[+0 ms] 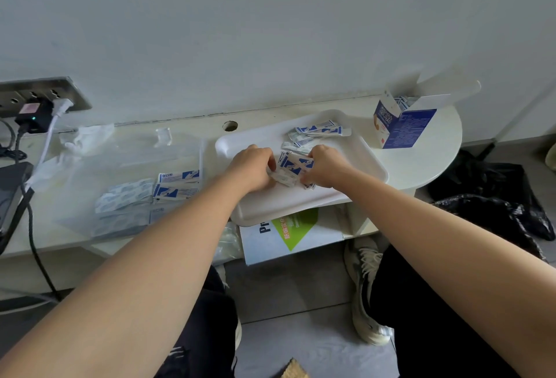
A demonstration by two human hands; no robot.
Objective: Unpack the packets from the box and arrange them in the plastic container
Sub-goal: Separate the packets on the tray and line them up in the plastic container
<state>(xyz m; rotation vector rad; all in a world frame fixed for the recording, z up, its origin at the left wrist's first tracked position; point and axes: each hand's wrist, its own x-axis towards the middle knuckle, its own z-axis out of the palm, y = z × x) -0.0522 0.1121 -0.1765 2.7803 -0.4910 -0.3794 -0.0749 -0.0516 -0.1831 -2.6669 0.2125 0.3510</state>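
White plastic forms the shallow tray (355,153) at the centre of the frame, its near edge hanging slightly past the front of the pale tabletop (427,164); both hands meet over its middle, gathering a small bundle of blue-and-white packets (293,167); the left hand (255,167) has its fingers curled down onto the left end of the bundle, and the right hand (326,165) pinches the right end between thumb and bent fingers, so both are closed on the same bundle (how many packets it holds cannot be told); a loose scatter of packets (313,135) lies on the tray just above the hands, toward the upper right; the open box (400,125), blue and white with its flaps raised, stands on the table at the upper right of the tray, apart from it, with more packets showing in its mouth; to the left of the tray sits a clear plastic container (132,164), with several packets (177,185) lying inside near its right wall and paler wrapped pieces beside them; at the far left of the frame a wall socket (39,96) holds plugs with cables trailing down; below the tray a white carton with a green patch (294,233) rests on a lower shelf, and a shoe (365,284) stands on the grey floor.
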